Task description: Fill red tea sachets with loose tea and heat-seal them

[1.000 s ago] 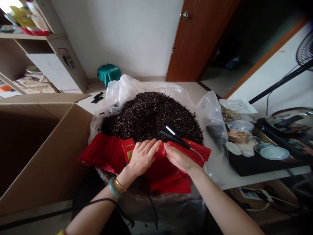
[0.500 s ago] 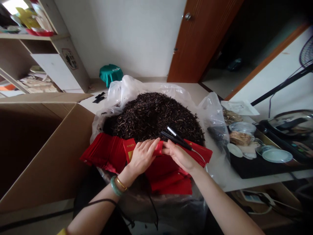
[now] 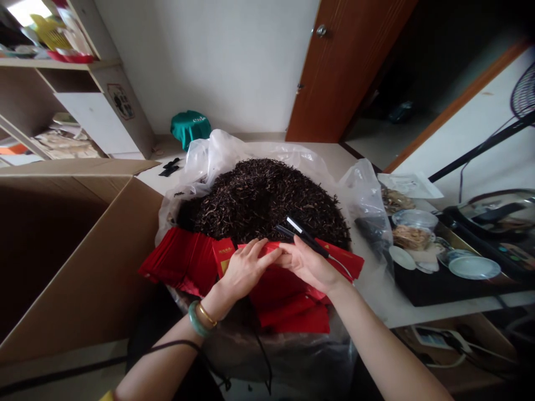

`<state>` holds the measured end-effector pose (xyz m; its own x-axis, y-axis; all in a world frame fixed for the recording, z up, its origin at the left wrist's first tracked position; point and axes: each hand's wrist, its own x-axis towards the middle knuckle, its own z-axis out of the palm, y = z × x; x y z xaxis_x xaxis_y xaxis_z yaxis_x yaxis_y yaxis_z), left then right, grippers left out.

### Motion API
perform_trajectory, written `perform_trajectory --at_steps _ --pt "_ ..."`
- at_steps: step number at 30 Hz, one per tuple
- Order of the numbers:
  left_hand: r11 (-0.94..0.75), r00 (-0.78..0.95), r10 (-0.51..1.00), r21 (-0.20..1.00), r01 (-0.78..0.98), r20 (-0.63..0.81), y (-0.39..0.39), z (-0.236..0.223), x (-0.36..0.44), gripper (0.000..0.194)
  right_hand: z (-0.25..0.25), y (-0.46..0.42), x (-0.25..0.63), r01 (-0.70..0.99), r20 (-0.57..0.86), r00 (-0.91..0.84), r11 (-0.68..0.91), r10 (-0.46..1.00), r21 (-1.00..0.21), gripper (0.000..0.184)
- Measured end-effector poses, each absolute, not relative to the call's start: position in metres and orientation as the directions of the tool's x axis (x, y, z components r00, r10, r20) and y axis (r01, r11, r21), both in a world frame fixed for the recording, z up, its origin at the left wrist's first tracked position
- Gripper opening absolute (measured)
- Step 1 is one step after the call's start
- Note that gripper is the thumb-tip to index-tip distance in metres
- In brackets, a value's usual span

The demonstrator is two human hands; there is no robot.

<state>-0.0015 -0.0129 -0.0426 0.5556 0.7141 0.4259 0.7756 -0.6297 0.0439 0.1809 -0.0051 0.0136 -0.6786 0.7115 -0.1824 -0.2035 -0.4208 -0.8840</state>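
Observation:
My left hand [image 3: 246,272] and my right hand [image 3: 308,266] meet over the front of a heap of dark dried tea leaves [image 3: 270,186]. Between their fingertips they pinch a small red packet [image 3: 272,245], mostly covered by the fingers. Just behind my right hand lies a black tong-like tool [image 3: 307,238] with a white cord, similar to a hair straightener. A row of red packets [image 3: 178,259] stands packed at the left. More flat red packets [image 3: 292,317] lie below my hands.
A clear plastic bag [image 3: 225,147] surrounds the leaves. On the left stands an open cardboard box [image 3: 112,239]. To the right, a dark tray [image 3: 426,292] carries dishes and a lidded container [image 3: 407,236]. A dark cable [image 3: 167,346] crosses near my left forearm.
My hands have drawn slightly closer together, and my right fingers have shifted over the packet, hiding more of its middle. The rest looks the same.

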Motion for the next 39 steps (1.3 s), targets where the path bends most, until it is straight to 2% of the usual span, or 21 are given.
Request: perform_trajectory --at_steps 4,7,9,11,13,14,15,18,20,26,30,33,39 --pt "-0.632 0.557 0.706 0.036 0.774 0.438 -0.013 -0.038 -0.002 0.035 0.015 -0.003 0.186 -0.156 -0.261 -0.668 -0.474 0.697 -0.867 0.069" --pt "-0.610 0.529 0.736 0.072 0.789 0.423 -0.013 -0.031 -0.004 0.030 0.015 0.002 0.195 -0.146 -0.298 -0.598 -0.467 0.744 -0.872 0.066" --pt "-0.576 0.492 0.769 0.108 0.810 0.409 -0.011 -0.027 -0.007 0.031 0.013 0.008 0.202 -0.157 -0.272 -0.478 -0.386 0.835 -0.909 0.059" --pt "-0.542 0.448 0.795 0.149 0.827 0.409 -0.009 -0.025 -0.010 0.032 0.007 0.019 0.204 -0.105 -0.186 -0.306 -0.227 0.934 -0.968 0.049" --pt "-0.521 0.408 0.809 0.193 0.832 0.423 -0.006 -0.023 -0.015 0.031 -0.002 0.031 0.198 0.109 -0.065 -0.216 -0.042 0.974 -0.993 0.039" --pt "-0.514 0.391 0.813 0.217 0.830 0.431 -0.005 -0.023 -0.017 0.031 -0.007 0.038 0.192 0.279 -0.023 -0.251 0.050 0.968 -0.959 0.036" --pt "-0.507 0.373 0.817 0.241 0.828 0.439 -0.003 -0.023 -0.019 0.031 -0.011 0.044 0.185 0.471 -0.010 -0.325 0.153 0.946 -0.869 0.036" --pt "-0.481 0.317 0.833 0.310 0.820 0.454 0.000 -0.023 -0.024 0.035 -0.019 0.059 0.155 0.643 -0.053 -0.464 0.294 0.884 -0.707 0.048" --pt "-0.467 0.288 0.838 0.337 0.817 0.463 0.002 -0.024 -0.027 0.040 -0.020 0.065 0.136 0.699 -0.100 -0.507 0.340 0.856 -0.630 0.049" --pt "-0.442 0.272 0.859 0.358 0.823 0.434 0.003 -0.020 -0.030 0.036 -0.015 0.072 0.115 0.833 -0.224 -0.500 0.394 0.837 -0.388 0.029" --pt "-0.416 0.272 0.878 0.345 0.841 0.395 0.002 -0.014 -0.031 0.028 -0.015 0.073 0.117 0.860 -0.251 -0.496 0.431 0.831 -0.273 0.032" --pt "-0.417 0.273 0.873 0.327 0.848 0.405 0.001 -0.011 -0.031 0.025 -0.015 0.074 0.117 0.868 -0.274 -0.492 0.442 0.826 -0.224 0.039" --pt "-0.443 0.273 0.849 0.327 0.835 0.453 0.003 -0.015 -0.031 0.029 -0.018 0.076 0.111 0.871 -0.279 -0.490 0.447 0.826 -0.205 0.035"
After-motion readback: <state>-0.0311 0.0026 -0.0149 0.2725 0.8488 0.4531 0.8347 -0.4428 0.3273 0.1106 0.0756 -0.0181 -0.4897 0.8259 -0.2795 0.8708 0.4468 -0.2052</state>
